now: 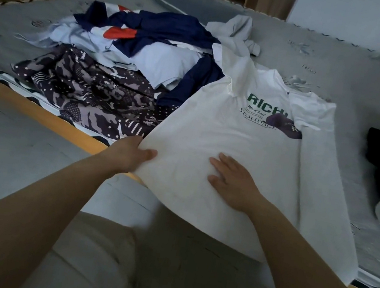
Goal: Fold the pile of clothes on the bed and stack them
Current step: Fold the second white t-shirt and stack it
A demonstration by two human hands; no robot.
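I found the shirt (245, 153) flat at the bed's (347, 69) near edge, long axis running away from me. My left hand (131, 156) pinched its left hem; my right hand (233, 181) pressed spread fingers mid-hem.

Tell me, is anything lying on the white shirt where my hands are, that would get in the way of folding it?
Nothing visible does. The left hand grips the white shirt at its hem edge and the right hand rests flat on it. The unfolded pile sits to the left, under the shirt's far sleeve.
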